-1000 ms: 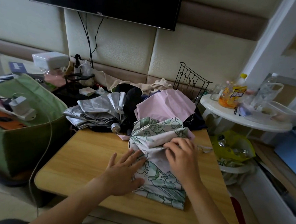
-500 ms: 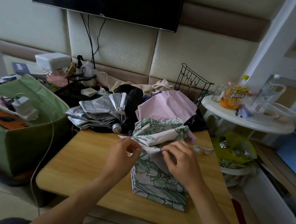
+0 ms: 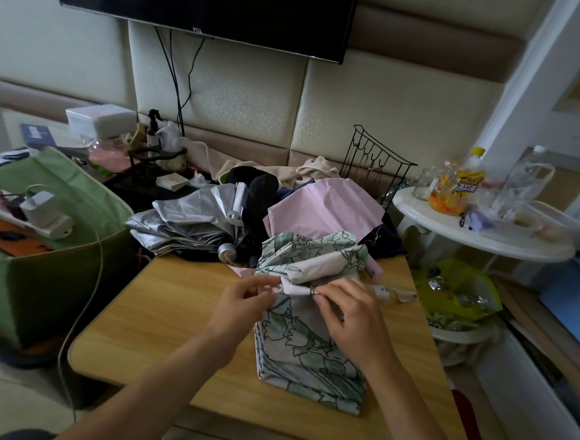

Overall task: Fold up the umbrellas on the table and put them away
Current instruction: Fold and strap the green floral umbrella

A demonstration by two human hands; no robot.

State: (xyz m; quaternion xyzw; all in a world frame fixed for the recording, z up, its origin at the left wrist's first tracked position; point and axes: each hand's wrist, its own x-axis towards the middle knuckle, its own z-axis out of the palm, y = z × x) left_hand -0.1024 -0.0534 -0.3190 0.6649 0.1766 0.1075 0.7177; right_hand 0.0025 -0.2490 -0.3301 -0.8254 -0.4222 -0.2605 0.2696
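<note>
- Left hand (image 3: 241, 302) has lifted off the counter (image 3: 172, 314) and now pinches the green umbrella's (image 3: 307, 351) fabric, as does the right hand (image 3: 350, 313); pleat-gathering seems underway.
- Farther back, silver umbrella (image 3: 185, 219) and pink umbrella (image 3: 323, 212) lie unfolded.

Dim, soft daylight enters from the right; corners darken, wide-angle edges bow, and the picture looks slightly soft.
</note>
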